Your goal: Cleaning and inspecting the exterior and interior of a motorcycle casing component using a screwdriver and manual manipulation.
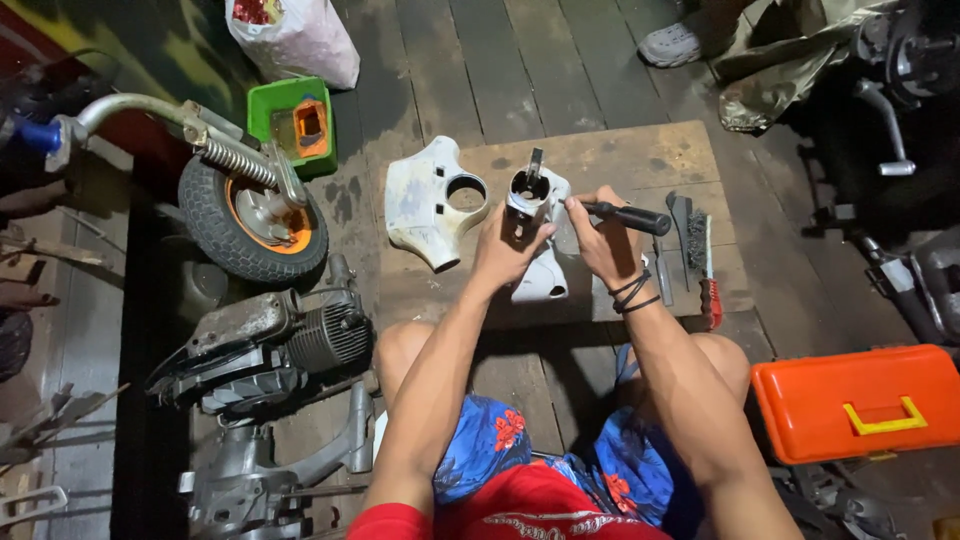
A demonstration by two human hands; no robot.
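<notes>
My left hand (508, 248) grips a white plastic scooter housing part (532, 200) with a round opening at its top, held upright over a wooden board (640, 150). My right hand (600, 235) is closed around the black handle of a screwdriver (632, 216), its tip pointing left at the side of the white part. A second white cover piece (425, 205) lies on the board to the left of my left hand. Black bands sit on my right wrist.
A wire brush with a red handle (706, 262) and other tools lie right of my hands. An orange toolbox (858, 402) sits at right. A small wheel with fork and spring (250, 210), an engine (275, 345), a green box (292, 125) and a plastic bag (295, 38) are at left. Another person's shoe (670, 42) is at the top.
</notes>
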